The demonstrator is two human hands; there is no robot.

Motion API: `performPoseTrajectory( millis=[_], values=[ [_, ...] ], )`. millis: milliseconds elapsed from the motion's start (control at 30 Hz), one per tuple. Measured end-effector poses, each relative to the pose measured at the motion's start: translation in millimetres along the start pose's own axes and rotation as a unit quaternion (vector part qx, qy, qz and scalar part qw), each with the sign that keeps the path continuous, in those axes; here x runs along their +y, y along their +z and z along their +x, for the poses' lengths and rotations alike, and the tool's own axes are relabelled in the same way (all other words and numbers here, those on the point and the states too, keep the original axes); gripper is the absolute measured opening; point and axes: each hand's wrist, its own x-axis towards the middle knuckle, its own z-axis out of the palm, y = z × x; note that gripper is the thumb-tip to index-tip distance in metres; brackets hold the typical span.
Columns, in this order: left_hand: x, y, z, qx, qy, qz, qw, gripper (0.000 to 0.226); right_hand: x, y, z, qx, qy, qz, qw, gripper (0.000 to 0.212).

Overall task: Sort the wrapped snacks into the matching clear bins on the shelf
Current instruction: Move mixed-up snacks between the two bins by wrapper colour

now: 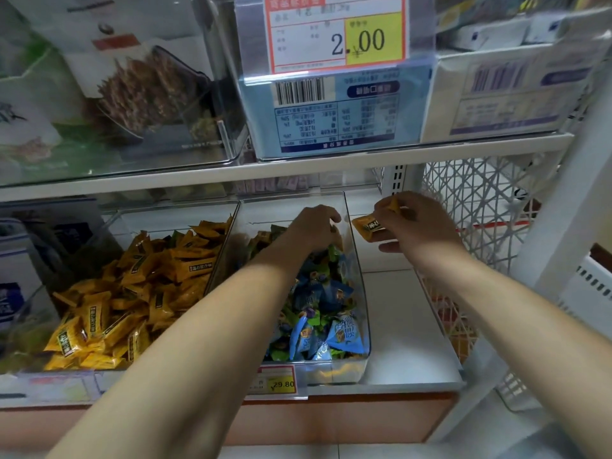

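Two clear bins stand side by side on the lower shelf. The left bin point(109, 223) is heaped with yellow wrapped snacks point(132, 293). The right bin point(356, 260) holds blue and green wrapped snacks point(321, 313), with a few yellow ones at its far end. My left hand point(313, 228) reaches deep into the right bin, fingers curled down among the wrappers; what it grips is hidden. My right hand point(414, 223) hovers just right of that bin, above the bare shelf, pinching yellow wrapped snacks point(369, 226).
A white shelf surface point(400, 326) lies right of the bins, bounded by a white lattice side panel point(480, 200). A price tag point(281, 382) hangs at the shelf front. The upper shelf point(298, 167) carries clear bins, boxes and a large price label point(334, 34).
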Motion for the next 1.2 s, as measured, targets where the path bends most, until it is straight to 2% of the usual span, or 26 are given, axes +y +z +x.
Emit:
performPoseTrajectory(
  millis=[133,300,400,467,533,633,733,767,833,867,900,967,1033,1100,1200],
  values=[
    [-8.3,-1.4,-2.9,0.043,-0.004,-0.018,0.999,0.032,-0.5,-3.0,1.1,-0.005,0.001,0.006,1.0,0.006],
    [-6.4,-35.4,-41.6,0.137,0.018,-0.129,0.982,0.02,-8.4,1.9,-1.0,-0.039,-0.006,-0.015,0.999,0.011],
    [-1.1,-52.7,-81.8,0.128,0.044,-0.215,0.967,0.014,-17.4,10.8,-4.7,-0.061,-0.01,-0.024,0.998,0.024],
    [6.2,-58.0,-101.7,0.122,0.048,-0.275,0.952,0.006,-22.6,19.0,-8.1,-0.07,-0.023,-0.047,0.996,0.03],
    [15.7,-58.4,-110.9,0.138,0.045,-0.33,0.933,0.004,-27.5,26.6,-14.8,-0.084,-0.032,-0.054,0.994,0.021],
    [29.0,-55.9,-113.8,0.165,0.012,-0.412,0.896,0.007,-31.6,31.7,-21.0,-0.09,-0.002,0.022,0.996,0.014],
    [38.0,-51.7,-109.9,0.181,0.001,-0.458,0.87,0.013,-36.7,27.9,-25.4,-0.115,0.055,0.148,0.981,0.018],
    [39.6,-50.7,-107.8,0.178,-0.002,-0.471,0.864,0.013,-35.7,25.9,-25.0,-0.125,0.057,0.147,0.98,0.022],
    [37.5,-49.5,-101.3,0.146,-0.015,-0.502,0.853,0.008,-33.3,21.4,-24.6,-0.127,0.038,0.066,0.989,0.025],
    [34.6,-48.1,-97.0,0.13,-0.022,-0.503,0.854,0.005,-31.1,18.3,-23.1,-0.119,0.027,0.008,0.992,0.023],
    [29.3,-44.9,-90.7,0.128,-0.028,-0.47,0.873,0.004,-28.5,14.9,-20.3,-0.105,0.023,-0.038,0.993,0.02],
    [15.8,-35.1,-76.5,0.127,-0.025,-0.292,0.948,0.005,-24.0,8.5,-12.9,-0.081,0.036,-0.081,0.993,0.017],
    [7.8,-23.8,-66.1,0.059,-0.02,-0.124,0.99,0.009,-21.6,4.7,-8.2,-0.068,0.053,-0.081,0.993,0.017],
    [2.7,-12.9,-55.8,-0.024,-0.038,-0.057,0.997,0.016,-19.4,3.9,-6.7,-0.072,0.056,-0.081,0.993,0.018],
    [-2.9,-4.5,-43.0,-0.065,-0.082,-0.026,0.994,0.029,-15.4,5.0,-6.5,-0.085,0.053,-0.086,0.991,0.019]
  ],
)
